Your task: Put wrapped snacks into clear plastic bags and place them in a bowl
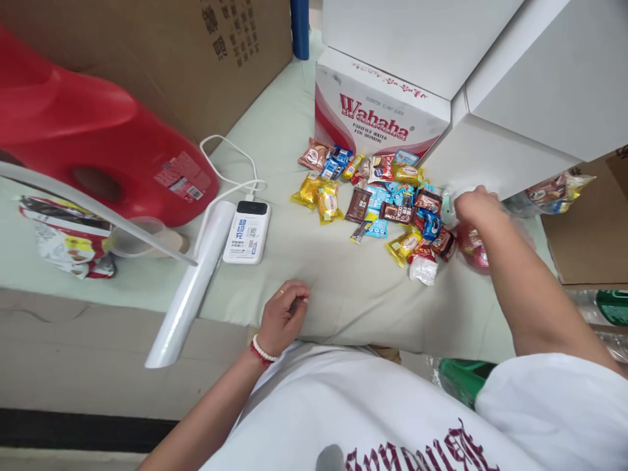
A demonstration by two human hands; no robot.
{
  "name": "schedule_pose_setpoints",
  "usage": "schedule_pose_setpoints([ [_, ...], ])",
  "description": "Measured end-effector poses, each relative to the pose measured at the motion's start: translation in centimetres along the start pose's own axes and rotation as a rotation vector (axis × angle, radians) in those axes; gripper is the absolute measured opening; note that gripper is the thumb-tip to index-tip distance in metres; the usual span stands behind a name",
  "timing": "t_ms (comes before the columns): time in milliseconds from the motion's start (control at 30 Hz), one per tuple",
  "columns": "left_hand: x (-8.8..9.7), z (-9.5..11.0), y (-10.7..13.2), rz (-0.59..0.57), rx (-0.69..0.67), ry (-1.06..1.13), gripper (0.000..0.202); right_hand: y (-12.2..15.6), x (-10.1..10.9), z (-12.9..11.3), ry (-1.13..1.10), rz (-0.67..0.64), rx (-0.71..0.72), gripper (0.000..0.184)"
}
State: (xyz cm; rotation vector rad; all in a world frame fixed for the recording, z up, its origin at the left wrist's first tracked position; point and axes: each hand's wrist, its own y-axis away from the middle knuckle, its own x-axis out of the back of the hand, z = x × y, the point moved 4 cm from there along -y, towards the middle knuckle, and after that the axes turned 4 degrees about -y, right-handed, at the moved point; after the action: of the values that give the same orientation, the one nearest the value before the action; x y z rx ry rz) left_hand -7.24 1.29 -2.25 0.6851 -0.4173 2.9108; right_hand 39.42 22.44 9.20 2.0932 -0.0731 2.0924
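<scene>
A pile of several small wrapped snacks (377,196) lies on the pale green table cover (343,288), in front of a Wahaha carton (377,104). My right hand (475,206) reaches to the pile's right edge. Its fingers are curled down on something pale that I cannot make out. A red snack bag (471,248) lies under that wrist, and a small white packet (422,268) sits just to its left. My left hand (280,317) rests near the table's front edge, fingers curled, with a dark sliver showing between them. It wears a ring and a bead bracelet.
A white power bank (246,230) with its cable and a roll of clear film (193,281) lie left of centre. A big red jug (93,137), a plastic cup (135,235) and a printed bag (69,239) stand at the left. White boxes (515,78) stand behind, and a cardboard box (161,59) at the back left.
</scene>
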Motion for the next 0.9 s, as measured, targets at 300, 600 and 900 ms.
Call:
schedule_pose_setpoints([
  [300,-2.0,2.9,-1.9,-0.036,0.180,0.293,0.018,14.8,0.0,-8.0,-1.323,-0.172,-0.067,0.037],
  [600,-6.3,5.2,-5.0,-0.106,0.513,0.758,0.045,21.7,-7.0,-17.6,-1.253,0.035,0.250,0.020],
  [900,-6.5,3.1,-3.6,-0.055,0.581,0.829,0.041,23.7,-8.0,-17.0,-1.290,0.022,0.198,0.023],
])
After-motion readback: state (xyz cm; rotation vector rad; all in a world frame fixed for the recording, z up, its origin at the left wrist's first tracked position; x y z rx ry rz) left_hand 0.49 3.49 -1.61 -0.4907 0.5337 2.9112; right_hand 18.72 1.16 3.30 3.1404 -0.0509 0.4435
